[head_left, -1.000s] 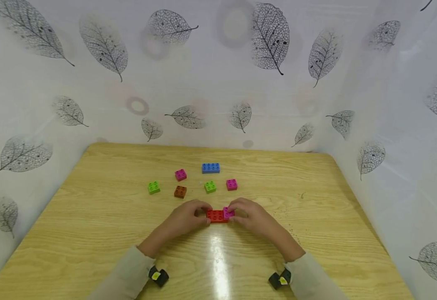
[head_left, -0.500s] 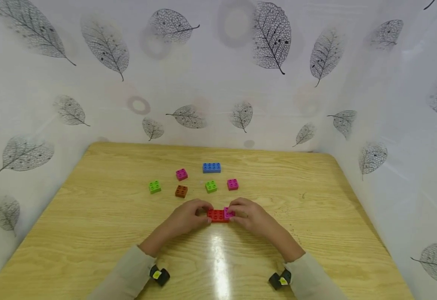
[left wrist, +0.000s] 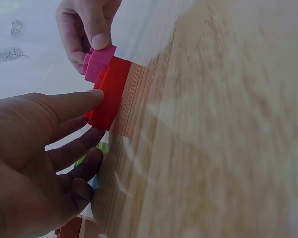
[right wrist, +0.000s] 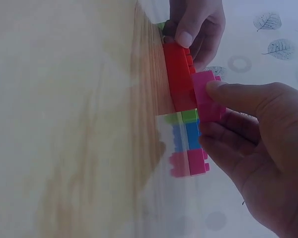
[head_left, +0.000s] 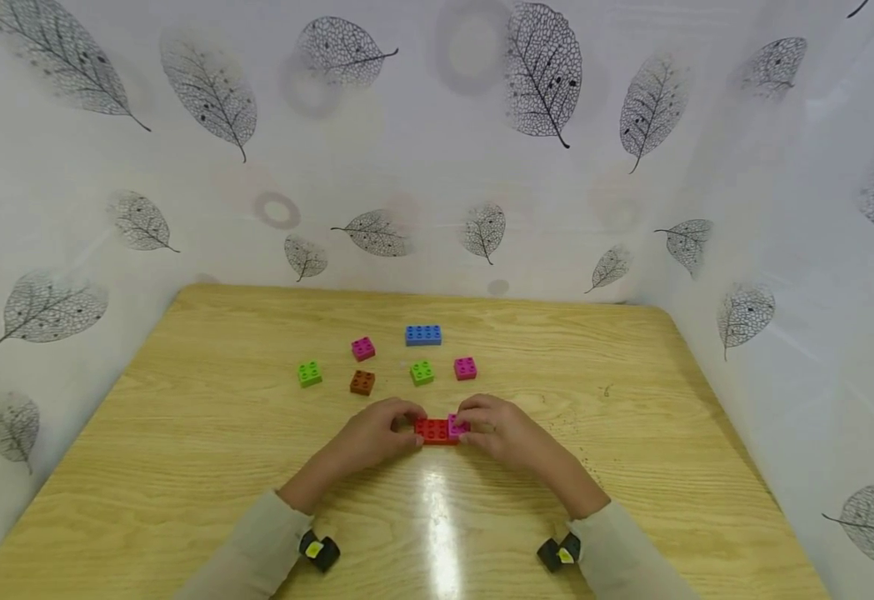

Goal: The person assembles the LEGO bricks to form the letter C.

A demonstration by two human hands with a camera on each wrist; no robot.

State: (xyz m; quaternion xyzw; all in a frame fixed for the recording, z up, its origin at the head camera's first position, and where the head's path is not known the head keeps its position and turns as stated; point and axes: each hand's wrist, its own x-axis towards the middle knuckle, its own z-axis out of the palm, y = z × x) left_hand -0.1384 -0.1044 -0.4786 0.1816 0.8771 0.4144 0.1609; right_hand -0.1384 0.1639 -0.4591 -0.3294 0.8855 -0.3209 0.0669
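A long red brick (head_left: 432, 431) lies on the wooden table, its studs facing up. My left hand (head_left: 378, 432) grips its left end between thumb and fingers, the thumb along the near side in the left wrist view. At the other end, a small pink brick (right wrist: 204, 94) sits over the red brick's studs and juts a little past its edge. My right hand (head_left: 506, 430) pinches this pink brick, with the thumb on the near side and fingertips behind. The right hand's fingers cover part of the pink brick in the head view.
Beyond the hands lie a blue brick (head_left: 423, 336), two magenta bricks (head_left: 363, 348), two green bricks (head_left: 422, 372) and a brown brick (head_left: 362, 382). A white leaf-patterned sheet (head_left: 422, 167) surrounds the back and sides of the table (head_left: 204, 450).
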